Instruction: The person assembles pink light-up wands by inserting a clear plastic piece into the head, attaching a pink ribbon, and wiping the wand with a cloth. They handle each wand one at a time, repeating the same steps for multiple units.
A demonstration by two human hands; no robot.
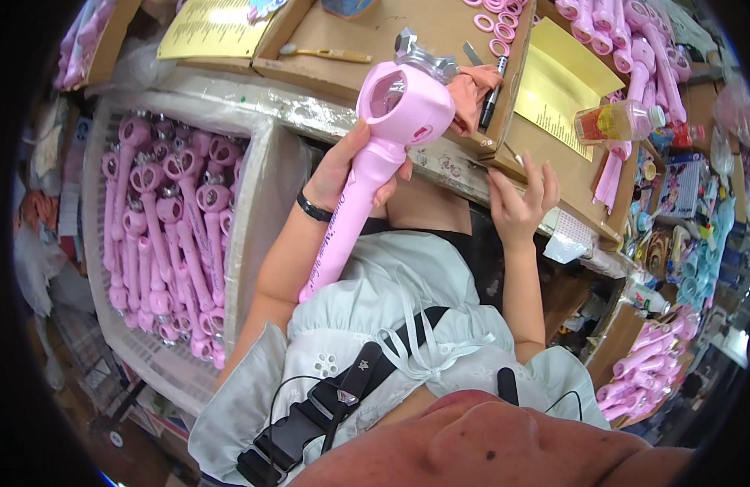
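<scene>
My left hand is wrapped around the neck of a pink toy wand. The wand stands tilted, its handle end resting near my lap. Its round head has an oval opening, and a silver, crown-like piece sits at the top. To the right, my right hand is raised beside the cardboard tray's near corner, fingers apart. A small whitish bit shows by its fingertips; I cannot make out what it is. Behind the wand's head lies a crumpled orange cloth at the tray's edge.
Many pink wands fill a white crate at my left. The cardboard tray holds a toothbrush, a black marker and pink rings. A bottle of yellowish liquid lies on yellow paper at right.
</scene>
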